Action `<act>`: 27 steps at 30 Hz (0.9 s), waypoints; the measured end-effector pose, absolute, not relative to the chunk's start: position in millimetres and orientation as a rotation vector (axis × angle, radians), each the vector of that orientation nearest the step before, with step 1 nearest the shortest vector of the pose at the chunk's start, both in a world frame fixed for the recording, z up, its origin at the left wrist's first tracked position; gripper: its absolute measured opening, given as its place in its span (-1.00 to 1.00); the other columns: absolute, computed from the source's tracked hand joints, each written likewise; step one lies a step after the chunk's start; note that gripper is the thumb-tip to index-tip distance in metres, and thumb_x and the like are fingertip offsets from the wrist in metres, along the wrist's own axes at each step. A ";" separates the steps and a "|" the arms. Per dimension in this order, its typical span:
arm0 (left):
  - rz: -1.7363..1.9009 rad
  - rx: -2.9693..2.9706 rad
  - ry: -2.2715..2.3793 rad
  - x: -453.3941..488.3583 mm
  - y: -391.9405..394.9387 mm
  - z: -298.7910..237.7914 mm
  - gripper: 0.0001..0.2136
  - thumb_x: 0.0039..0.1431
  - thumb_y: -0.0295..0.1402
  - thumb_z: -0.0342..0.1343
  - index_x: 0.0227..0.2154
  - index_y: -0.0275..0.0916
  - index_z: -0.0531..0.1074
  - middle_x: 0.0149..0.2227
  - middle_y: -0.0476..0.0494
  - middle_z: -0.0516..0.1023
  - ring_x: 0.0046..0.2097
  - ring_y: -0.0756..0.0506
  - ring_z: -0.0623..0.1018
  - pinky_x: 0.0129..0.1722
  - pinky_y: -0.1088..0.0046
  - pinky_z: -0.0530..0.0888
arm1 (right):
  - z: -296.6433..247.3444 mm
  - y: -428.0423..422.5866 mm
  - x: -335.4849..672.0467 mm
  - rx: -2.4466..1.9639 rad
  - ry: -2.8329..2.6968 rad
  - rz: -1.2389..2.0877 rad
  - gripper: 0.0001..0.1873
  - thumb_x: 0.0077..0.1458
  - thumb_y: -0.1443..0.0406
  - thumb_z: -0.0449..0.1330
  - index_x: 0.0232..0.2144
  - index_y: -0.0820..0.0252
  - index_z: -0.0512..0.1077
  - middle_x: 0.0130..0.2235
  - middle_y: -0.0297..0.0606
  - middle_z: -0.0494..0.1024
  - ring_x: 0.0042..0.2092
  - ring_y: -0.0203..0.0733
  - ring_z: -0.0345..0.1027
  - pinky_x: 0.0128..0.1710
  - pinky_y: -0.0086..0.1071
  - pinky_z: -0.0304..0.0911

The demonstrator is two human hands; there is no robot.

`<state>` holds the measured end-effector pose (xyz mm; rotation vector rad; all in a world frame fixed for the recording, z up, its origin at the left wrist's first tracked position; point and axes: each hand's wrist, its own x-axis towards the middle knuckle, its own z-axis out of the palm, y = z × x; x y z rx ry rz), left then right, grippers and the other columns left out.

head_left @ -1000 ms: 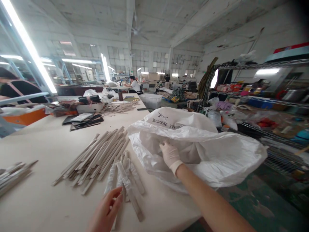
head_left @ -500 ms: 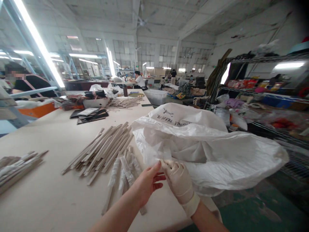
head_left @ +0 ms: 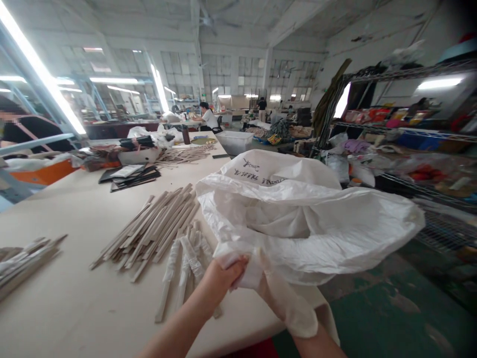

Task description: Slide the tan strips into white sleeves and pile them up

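Observation:
My bare left hand point(head_left: 223, 276) is closed round the finger end of the loose white glove point(head_left: 286, 303) that covers my right hand point(head_left: 298, 315). The glove looks slack and stretched; the fingers inside it are hidden. Both hands are at the table's near edge, right against the lower rim of a big white woven sack point(head_left: 316, 223) that lies open on the table corner and hangs over the floor. A few sticks wrapped in white point(head_left: 186, 263) lie just left of my left hand, next to a larger pile of bare pale sticks point(head_left: 156, 228).
The long beige table point(head_left: 74, 308) also carries a stick bundle point(head_left: 26, 263) at the left edge, black sheets point(head_left: 130, 176) and clutter farther back. A person point(head_left: 22, 132) sits at left, another point(head_left: 206, 119) far off. Wire shelving point(head_left: 410, 139) stands right, over green floor.
My right hand drew back from the sack's opening to the table edge. My left hand came up from the wrapped sticks, met its fingertips and closed on the glove.

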<state>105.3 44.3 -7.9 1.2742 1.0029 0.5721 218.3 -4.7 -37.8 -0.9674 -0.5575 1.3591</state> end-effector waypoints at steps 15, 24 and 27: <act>0.645 1.028 1.015 50.7 51.6 8.3 -0.69 -0.04 -0.14 0.11 -0.37 -0.32 0.45 -0.49 -0.06 0.50 -0.49 0.04 0.43 -0.48 0.57 0.32 | -42.6 -10.0 233.6 -0.575 0.002 1.367 -0.75 -0.18 0.34 0.29 -0.33 0.21 0.47 -0.44 -0.37 0.51 -0.32 -0.31 0.38 -0.22 -0.40 0.33; 0.520 1.570 1.035 56.2 47.0 8.0 -0.66 0.03 -0.10 0.00 -0.39 -0.29 0.49 -0.42 -0.04 0.51 -0.32 -0.08 0.44 -0.34 0.52 0.31 | -48.5 -17.5 179.5 -0.959 -0.256 1.431 -0.68 -0.29 0.21 0.37 -0.51 0.26 0.36 -0.70 -0.61 0.03 -0.68 -0.55 -0.24 -0.73 -0.61 -0.25; 0.513 1.624 1.070 48.6 55.1 -2.8 -0.70 0.05 -0.18 -0.02 -0.33 -0.29 0.49 -0.48 -0.01 0.44 -0.36 -0.03 0.40 -0.37 0.54 0.28 | -48.2 -18.6 180.3 -1.111 -0.216 1.211 -0.64 -0.31 0.14 0.35 -0.56 0.23 0.30 -0.72 -0.62 -0.04 -0.67 -0.52 -0.28 -0.71 -0.57 -0.32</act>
